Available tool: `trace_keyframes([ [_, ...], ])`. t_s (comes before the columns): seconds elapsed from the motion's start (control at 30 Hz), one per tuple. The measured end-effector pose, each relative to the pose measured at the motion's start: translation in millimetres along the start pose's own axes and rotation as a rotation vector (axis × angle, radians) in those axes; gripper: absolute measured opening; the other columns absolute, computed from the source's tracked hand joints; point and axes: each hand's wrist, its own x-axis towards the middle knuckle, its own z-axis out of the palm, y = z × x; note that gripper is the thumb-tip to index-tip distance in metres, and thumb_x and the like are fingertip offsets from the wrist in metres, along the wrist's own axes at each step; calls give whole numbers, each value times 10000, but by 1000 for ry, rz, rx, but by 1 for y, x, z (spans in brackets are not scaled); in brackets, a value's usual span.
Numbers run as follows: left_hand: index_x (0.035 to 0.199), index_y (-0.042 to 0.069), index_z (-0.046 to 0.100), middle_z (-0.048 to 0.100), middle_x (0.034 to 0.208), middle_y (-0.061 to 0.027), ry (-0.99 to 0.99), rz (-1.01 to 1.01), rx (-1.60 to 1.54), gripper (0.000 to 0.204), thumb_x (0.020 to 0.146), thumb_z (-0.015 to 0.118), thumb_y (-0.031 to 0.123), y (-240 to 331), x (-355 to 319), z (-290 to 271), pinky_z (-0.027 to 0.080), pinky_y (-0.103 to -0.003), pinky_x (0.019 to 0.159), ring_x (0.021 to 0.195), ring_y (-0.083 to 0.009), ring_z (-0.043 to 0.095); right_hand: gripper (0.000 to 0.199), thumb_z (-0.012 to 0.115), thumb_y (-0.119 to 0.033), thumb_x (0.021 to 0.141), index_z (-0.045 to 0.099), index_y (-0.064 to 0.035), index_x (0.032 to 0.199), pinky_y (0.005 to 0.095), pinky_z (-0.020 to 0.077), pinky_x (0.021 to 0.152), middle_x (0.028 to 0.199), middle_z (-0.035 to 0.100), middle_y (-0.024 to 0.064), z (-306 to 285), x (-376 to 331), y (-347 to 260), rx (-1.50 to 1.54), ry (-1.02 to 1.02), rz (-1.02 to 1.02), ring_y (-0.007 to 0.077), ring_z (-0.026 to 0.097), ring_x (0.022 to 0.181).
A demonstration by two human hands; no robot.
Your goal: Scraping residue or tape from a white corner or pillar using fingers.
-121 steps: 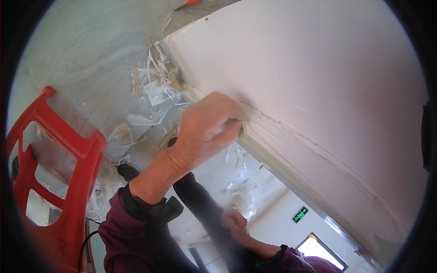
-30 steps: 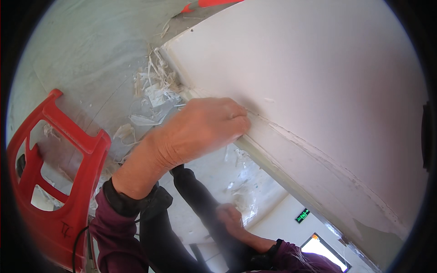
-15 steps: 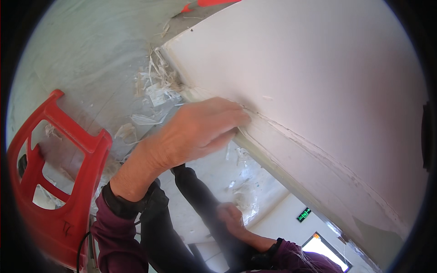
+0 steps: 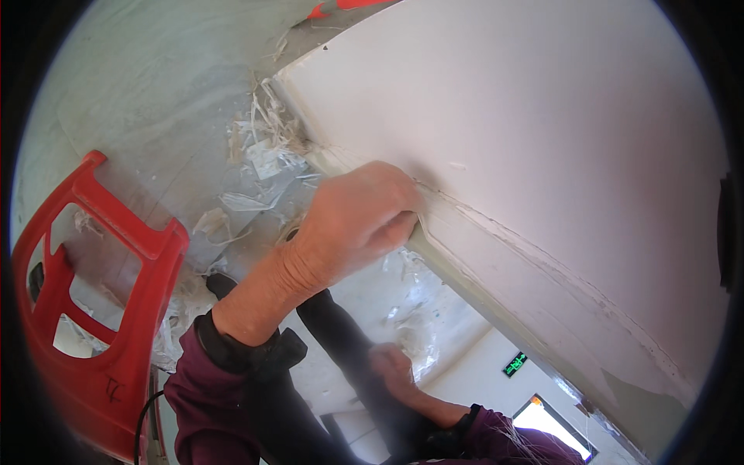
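Observation:
My left hand (image 4: 368,209) is closed in a pinch at the lower part of the white wall (image 4: 527,124). Its fingertips hold the end of a thin pale strip (image 4: 426,226), like masking tape, coming off the skirting band (image 4: 496,263). Part of the strip is hidden under the fingers. A cracked, ragged line runs along the wall just above that band. Lower down, my right hand (image 4: 394,368) rests on my dark trouser leg (image 4: 337,325); its fingers are too unclear to read.
A red plastic stool (image 4: 132,302) stands on the left. Torn film and tape scraps (image 4: 267,159) lie on the floor by the wall's corner. A green exit sign (image 4: 514,364) and a bright window (image 4: 554,428) show at the lower right. Something orange-red (image 4: 360,3) is at the top.
My left wrist has turned and the forearm has shifted slightly right, while the fingers stay at the same spot on the wall. My right hand has not moved.

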Motion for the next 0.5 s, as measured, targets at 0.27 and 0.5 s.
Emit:
trace_keyframes([
  [0.27, 955, 31, 610, 631, 850, -86, -199, -10, -8, 353, 638, 644, -120, 5, 6, -19, 520, -312, 717, 809, -254, 639, 110, 544, -101, 918, 595, -35, 988, 222, 436, 620, 778, 565, 9, 0, 0, -6, 16, -3, 34, 74, 524, 695],
  [0.5, 913, 55, 592, 638, 982, -90, -397, 119, 175, 127, 788, 572, 60, 7, 20, -27, 527, -334, 717, 894, -260, 624, 120, 552, -113, 912, 604, -30, 981, 233, 449, 639, 806, 574, 18, 1, 0, -14, -2, 3, 45, 79, 531, 717],
])
